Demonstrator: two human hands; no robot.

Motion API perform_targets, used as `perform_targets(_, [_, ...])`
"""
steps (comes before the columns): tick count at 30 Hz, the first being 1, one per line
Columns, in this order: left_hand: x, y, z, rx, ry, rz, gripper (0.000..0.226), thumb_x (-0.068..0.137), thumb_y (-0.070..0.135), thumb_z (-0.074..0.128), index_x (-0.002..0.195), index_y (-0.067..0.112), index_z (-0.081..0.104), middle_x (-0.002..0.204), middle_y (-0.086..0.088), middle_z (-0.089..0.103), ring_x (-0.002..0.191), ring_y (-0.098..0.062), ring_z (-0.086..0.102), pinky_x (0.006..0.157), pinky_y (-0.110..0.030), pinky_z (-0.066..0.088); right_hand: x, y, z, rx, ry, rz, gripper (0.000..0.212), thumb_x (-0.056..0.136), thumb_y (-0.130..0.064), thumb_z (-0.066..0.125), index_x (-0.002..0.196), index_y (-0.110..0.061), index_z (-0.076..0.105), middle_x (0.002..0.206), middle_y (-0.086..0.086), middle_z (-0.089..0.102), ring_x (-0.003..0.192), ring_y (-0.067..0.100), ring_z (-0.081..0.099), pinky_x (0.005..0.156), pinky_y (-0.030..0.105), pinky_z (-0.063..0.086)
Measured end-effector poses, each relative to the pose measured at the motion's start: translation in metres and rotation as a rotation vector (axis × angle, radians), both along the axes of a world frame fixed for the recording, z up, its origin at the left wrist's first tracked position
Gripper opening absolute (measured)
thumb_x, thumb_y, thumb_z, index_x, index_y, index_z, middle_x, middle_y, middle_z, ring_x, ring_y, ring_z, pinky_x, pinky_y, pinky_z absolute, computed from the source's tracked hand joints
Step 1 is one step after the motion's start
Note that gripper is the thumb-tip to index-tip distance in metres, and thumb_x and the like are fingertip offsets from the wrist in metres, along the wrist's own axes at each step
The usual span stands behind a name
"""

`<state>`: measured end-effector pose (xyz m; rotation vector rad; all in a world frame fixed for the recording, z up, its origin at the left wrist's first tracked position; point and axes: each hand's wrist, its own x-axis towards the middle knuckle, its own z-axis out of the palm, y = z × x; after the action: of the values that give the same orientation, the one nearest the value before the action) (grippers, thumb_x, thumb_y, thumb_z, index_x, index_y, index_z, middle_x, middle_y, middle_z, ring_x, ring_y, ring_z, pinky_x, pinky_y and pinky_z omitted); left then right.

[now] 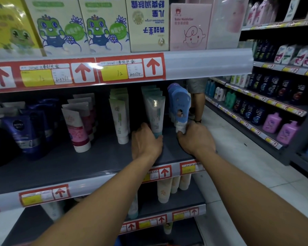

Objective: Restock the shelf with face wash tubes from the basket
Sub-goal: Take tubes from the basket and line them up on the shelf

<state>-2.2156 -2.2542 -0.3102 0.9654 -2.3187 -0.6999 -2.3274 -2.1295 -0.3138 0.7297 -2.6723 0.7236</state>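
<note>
Face wash tubes were already on the shelf [89, 162]: left hand [146, 141] curled round the base of the white-and-teal tube [156, 114], right hand [196, 137] pinching the blue tube [180, 107]. Looked like the straightening step; next I'd say square both rows, then grab more. Basket wasn't visible.

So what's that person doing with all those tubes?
A person is tidying face wash on a shop shelf. The left hand holds the bottom of a white and green tube, and the right hand holds the bottom of a blue tube. Both tubes stand upright at the front of their rows.
</note>
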Motion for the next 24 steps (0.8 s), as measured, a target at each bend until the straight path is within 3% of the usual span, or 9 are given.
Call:
perform_targets(5, [-0.001, -0.001, 0.000, -0.004, -0.005, 0.009, 0.051, 0.089, 0.038, 0.079, 0.127, 0.012, 0.056, 0.128, -0.010, 0.064, 0.119, -0.030, 0.060, 0.094, -0.043, 0.055, 0.004, -0.001, 0.002, 0.002, -0.012, -0.011, 0.043, 0.087, -0.047, 0.059, 0.114, -0.013, 0.061, 0.106, 0.012, 0.066, 0.094, 0.030, 0.063, 0.073, 0.036, 0.053])
perform_targets(11, [0.007, 0.002, 0.004, 0.016, 0.037, 0.021, 0.055, 0.085, 0.036, 0.084, 0.126, 0.009, 0.059, 0.126, -0.011, 0.066, 0.118, -0.030, 0.061, 0.091, -0.038, 0.055, 0.019, 0.007, 0.008, -0.059, 0.060, -0.118, 0.034, 0.091, -0.040, 0.056, 0.102, -0.009, 0.058, 0.097, 0.011, 0.064, 0.083, 0.026, 0.057, 0.063, 0.032, 0.039])
perform_targets(13, [0.013, 0.004, 0.005, 0.038, 0.076, 0.015, 0.048, 0.088, 0.032, 0.082, 0.125, 0.011, 0.060, 0.124, -0.009, 0.066, 0.115, -0.027, 0.062, 0.091, -0.038, 0.056, 0.026, 0.009, 0.012, -0.070, 0.081, -0.143, 0.028, 0.093, -0.036, 0.056, 0.099, -0.010, 0.058, 0.094, 0.010, 0.065, 0.076, 0.022, 0.049, 0.061, 0.031, 0.036])
perform_targets(18, [0.035, 0.009, 0.011, 0.035, 0.091, -0.104, 0.018, 0.097, 0.024, 0.069, 0.113, 0.016, 0.067, 0.112, -0.002, 0.070, 0.105, -0.019, 0.066, 0.088, -0.033, 0.057, 0.039, 0.013, 0.024, 0.027, 0.061, -0.131, 0.027, 0.094, -0.035, 0.054, 0.097, -0.010, 0.064, 0.088, 0.007, 0.063, 0.072, 0.021, 0.049, 0.053, 0.029, 0.032])
perform_targets(21, [0.057, 0.009, 0.014, 0.015, 0.094, -0.170, 0.013, 0.097, 0.020, 0.065, 0.109, 0.018, 0.069, 0.107, 0.001, 0.070, 0.100, -0.015, 0.065, 0.089, -0.032, 0.057, 0.056, 0.014, 0.027, 0.030, 0.046, -0.094, 0.023, 0.093, -0.033, 0.054, 0.088, -0.011, 0.060, 0.083, 0.006, 0.060, 0.070, 0.023, 0.050, 0.056, 0.030, 0.037])
perform_targets(24, [0.084, 0.001, 0.015, 0.002, 0.107, -0.178, 0.012, 0.094, 0.019, 0.064, 0.104, 0.018, 0.070, 0.100, 0.003, 0.071, 0.094, -0.014, 0.066, 0.085, -0.032, 0.057, 0.079, 0.007, 0.026, 0.010, 0.073, -0.033, 0.021, 0.094, -0.032, 0.052, 0.091, -0.012, 0.057, 0.083, 0.006, 0.060, 0.070, 0.022, 0.051, 0.058, 0.031, 0.038])
